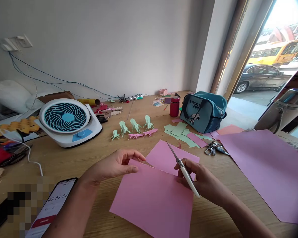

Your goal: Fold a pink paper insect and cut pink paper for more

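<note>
Two pieces of pink paper lie before me, a near sheet [154, 201] overlapping or adjoining a far piece [161, 153]. My left hand [120, 164] grips the near sheet at its upper left corner, thumb on top and fingers curled behind the edge. In my right hand [196, 178] are scissors [187, 173] with white handles, their blades pointing up and left above the far piece. The right fingers also rest by the near sheet's upper right edge, and whether they pinch it is hidden.
Green and pink folded paper figures [135, 125] stand beyond the sheets. Paper strips [181, 132], keys [213, 148] and a large pink sheet [265, 172] lie rightward. A red flask [174, 106] and blue bag [203, 110] stand behind. Leftward are a fan [67, 120] and a phone [54, 205].
</note>
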`<state>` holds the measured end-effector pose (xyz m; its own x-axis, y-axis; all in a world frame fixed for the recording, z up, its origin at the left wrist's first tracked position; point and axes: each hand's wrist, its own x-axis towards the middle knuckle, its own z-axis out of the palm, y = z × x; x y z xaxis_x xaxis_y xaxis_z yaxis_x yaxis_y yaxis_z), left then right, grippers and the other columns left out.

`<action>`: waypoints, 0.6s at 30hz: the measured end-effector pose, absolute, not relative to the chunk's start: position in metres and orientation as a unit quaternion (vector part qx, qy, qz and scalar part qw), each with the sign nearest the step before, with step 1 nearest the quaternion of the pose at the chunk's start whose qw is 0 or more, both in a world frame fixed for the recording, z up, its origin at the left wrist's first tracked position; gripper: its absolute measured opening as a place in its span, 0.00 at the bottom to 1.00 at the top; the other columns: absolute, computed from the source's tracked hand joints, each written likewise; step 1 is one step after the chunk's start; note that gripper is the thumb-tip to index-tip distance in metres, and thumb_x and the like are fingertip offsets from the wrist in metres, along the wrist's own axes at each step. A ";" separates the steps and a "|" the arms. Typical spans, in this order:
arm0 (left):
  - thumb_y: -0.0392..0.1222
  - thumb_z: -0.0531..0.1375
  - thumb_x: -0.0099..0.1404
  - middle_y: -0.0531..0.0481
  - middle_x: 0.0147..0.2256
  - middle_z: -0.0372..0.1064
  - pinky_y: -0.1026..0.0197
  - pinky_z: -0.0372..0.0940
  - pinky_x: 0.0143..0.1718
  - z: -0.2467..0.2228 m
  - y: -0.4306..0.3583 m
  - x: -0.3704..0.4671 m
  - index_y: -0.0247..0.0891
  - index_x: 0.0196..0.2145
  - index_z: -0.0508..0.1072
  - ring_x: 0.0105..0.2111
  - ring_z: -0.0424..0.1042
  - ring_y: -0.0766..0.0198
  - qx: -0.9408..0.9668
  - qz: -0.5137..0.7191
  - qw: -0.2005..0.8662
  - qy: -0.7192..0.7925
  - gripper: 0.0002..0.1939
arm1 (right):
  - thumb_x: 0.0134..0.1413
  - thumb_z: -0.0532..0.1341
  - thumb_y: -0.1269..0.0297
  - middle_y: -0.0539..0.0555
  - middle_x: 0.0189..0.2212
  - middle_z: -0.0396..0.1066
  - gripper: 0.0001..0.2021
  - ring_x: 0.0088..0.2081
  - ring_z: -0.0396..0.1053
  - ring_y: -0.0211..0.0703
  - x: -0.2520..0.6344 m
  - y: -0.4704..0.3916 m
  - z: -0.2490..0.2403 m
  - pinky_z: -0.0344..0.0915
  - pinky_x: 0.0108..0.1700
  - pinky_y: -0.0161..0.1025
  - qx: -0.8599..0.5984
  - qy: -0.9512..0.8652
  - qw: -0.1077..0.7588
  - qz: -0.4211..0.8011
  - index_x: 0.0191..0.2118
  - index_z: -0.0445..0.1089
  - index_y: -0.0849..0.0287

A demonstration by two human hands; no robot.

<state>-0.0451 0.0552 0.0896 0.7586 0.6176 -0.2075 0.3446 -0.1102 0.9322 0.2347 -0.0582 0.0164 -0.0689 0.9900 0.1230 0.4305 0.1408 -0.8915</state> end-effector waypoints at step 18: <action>0.46 0.64 0.60 0.47 0.33 0.76 0.65 0.65 0.33 0.039 0.078 -0.037 0.36 0.37 0.77 0.31 0.73 0.63 0.594 0.222 0.690 0.349 0.11 | 0.55 0.62 0.57 0.51 0.31 0.70 0.08 0.32 0.66 0.43 0.240 -0.052 0.008 0.63 0.32 0.38 -0.597 -0.593 0.465 0.275 0.38 0.69 0.53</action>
<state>-0.0373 0.0778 0.0385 0.6586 0.7205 -0.2172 0.1084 0.1948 0.9748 0.2401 -0.0517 0.0078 0.1455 0.9639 0.2229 0.4537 0.1352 -0.8809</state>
